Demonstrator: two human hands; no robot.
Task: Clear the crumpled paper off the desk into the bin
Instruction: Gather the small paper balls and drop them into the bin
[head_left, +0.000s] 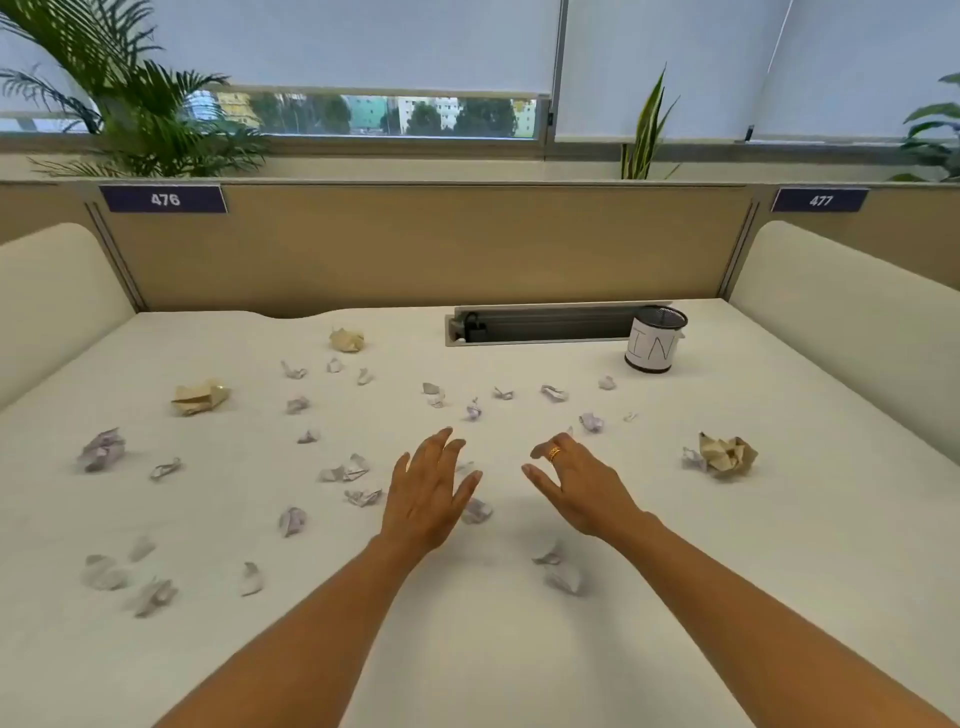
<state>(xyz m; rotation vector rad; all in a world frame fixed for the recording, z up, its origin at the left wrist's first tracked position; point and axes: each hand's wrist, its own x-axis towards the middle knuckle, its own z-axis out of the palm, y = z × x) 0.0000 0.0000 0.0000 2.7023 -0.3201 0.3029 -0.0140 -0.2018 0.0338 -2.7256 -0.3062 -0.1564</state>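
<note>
Several crumpled paper scraps lie scattered over the white desk (779, 545). Most are small and whitish-purple, such as one (102, 449) at the far left and one (476, 511) just right of my left hand. Three larger tan balls lie at the left (200, 397), the back (346, 340) and the right (727, 453). The bin (655, 339), a small mesh cup with a white paper label, stands at the back right. My left hand (428, 493) hovers over the desk's middle with fingers spread, holding nothing. My right hand (576, 486), wearing a gold ring, hovers beside it, fingers apart and empty.
A grey cable tray slot (540, 325) runs along the back edge beside the bin. Tan partition panels (415, 244) wall the back, with cream side dividers (52, 291) left and right. Plants (135, 114) stand behind the partition.
</note>
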